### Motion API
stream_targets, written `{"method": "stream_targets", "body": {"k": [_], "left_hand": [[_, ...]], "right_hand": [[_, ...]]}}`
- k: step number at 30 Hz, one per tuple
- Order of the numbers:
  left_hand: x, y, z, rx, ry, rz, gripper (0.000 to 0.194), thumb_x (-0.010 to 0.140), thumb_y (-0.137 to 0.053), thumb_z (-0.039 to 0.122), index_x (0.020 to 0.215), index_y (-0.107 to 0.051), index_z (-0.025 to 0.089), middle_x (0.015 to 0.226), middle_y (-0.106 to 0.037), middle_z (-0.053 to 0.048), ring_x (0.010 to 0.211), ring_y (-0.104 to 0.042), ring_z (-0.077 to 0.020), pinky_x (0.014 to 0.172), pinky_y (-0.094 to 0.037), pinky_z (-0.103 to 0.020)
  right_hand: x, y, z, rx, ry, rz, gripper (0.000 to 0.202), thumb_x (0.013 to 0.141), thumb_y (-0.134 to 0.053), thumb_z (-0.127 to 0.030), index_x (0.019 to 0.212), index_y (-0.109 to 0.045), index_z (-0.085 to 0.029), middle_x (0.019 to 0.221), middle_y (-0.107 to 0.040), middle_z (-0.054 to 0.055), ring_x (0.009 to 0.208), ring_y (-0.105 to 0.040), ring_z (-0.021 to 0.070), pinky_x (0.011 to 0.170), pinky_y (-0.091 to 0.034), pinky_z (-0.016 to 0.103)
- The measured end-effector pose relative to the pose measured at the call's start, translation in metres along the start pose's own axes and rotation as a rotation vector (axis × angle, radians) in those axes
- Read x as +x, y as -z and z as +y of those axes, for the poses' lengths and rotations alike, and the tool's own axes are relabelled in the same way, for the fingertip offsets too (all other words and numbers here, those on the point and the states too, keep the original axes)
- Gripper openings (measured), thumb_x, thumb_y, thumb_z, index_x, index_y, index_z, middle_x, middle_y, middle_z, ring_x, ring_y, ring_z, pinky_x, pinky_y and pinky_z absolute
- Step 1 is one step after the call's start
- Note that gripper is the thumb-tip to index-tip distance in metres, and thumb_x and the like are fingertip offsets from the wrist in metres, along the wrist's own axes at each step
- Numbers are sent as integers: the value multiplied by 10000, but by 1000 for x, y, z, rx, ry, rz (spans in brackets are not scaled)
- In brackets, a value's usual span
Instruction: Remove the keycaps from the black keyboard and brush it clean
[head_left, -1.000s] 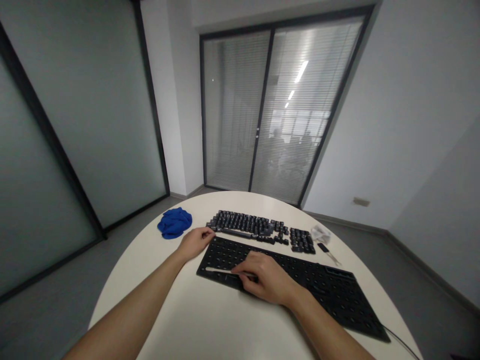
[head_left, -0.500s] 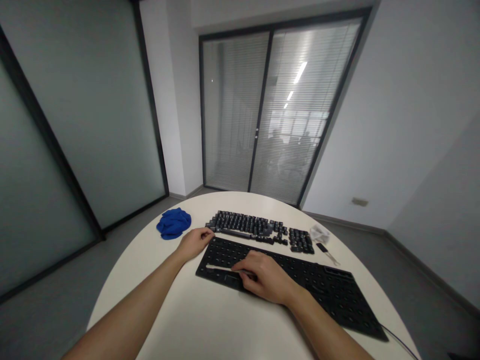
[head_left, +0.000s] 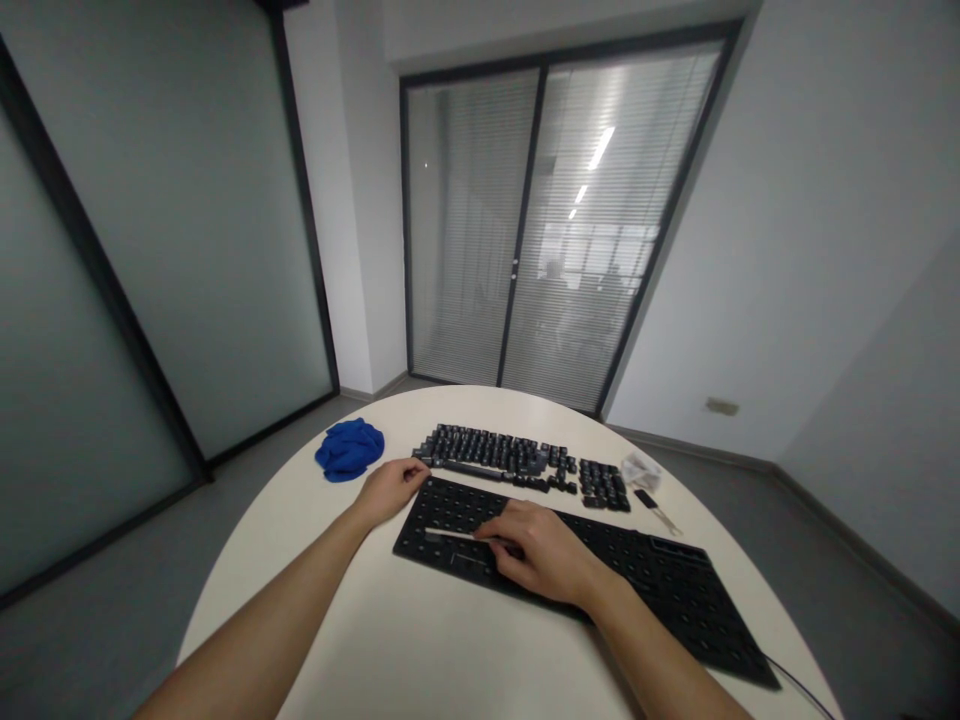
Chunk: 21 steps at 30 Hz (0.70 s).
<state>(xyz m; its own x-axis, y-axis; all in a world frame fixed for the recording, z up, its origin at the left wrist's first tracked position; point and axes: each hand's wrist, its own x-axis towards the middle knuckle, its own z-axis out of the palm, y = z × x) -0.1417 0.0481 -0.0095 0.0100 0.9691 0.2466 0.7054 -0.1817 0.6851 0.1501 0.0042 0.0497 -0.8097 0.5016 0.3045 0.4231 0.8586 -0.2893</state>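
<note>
A black keyboard base (head_left: 622, 555) with its keycaps off lies slantwise on the round table. My right hand (head_left: 536, 545) is closed around a slim, pale-handled brush (head_left: 450, 534). The brush reaches leftward, low over the left part of the base; whether its tip touches is hard to tell. At the base's far left corner is my left hand (head_left: 394, 488), fingers curled in against that corner. Beyond the base, loose black keycaps (head_left: 487, 450) are laid out in keyboard order, with a separate number block (head_left: 604, 485) on the right.
A crumpled blue cloth (head_left: 350, 450) lies at the table's left. To the right are a clear plastic bag (head_left: 641, 471) and a small tool with a black end (head_left: 656, 510). A cable (head_left: 799, 682) runs off the base's right corner. The pale round table (head_left: 360, 640) carries everything.
My right hand and the brush have shifted slightly to the right along the keyboard base. My left hand stays at the corner. The whole view has tilted a little.
</note>
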Motion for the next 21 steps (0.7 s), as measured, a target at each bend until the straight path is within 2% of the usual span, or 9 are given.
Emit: {"method": "stream_targets", "body": {"k": [3,15,19,21], "left_hand": [[1,-1,-1,-2,-6,1,314,856,-530,467,879,-734,229,819,-740,-14,760,-662,-208,707,-447,-264],[0,1,2,7,0,0,317,857,-526,473,887,-731,233,839,-743,-15,786,-667,-218,730,-452,-270],[0,1,1,11,3,4,317,857,-523,472,881,-731,235,837,-745,-14,782,-667,-219,723,-452,-271],[0,1,1,12,4,6,310,853,-529,469,883,-734,239,840,-746,-14,788,-668,-220,728,-452,-271]], "right_hand": [[-1,2,1,7,-25,23,293,854,-521,-133,1089,-678,-214,940,-707,47,861,-599,184,799,-437,289],[-3,3,3,36,3,-16,300,792,-550,-103,1019,-716,-208,832,-681,44,832,-596,187,752,-441,272],[-3,4,5,1,-48,34,357,824,-529,-117,1124,-692,-220,931,-708,54,860,-606,189,796,-444,290],[-4,5,6,-29,-53,12,405,833,-518,-116,1181,-684,-239,932,-721,53,846,-606,188,793,-443,291]]}}
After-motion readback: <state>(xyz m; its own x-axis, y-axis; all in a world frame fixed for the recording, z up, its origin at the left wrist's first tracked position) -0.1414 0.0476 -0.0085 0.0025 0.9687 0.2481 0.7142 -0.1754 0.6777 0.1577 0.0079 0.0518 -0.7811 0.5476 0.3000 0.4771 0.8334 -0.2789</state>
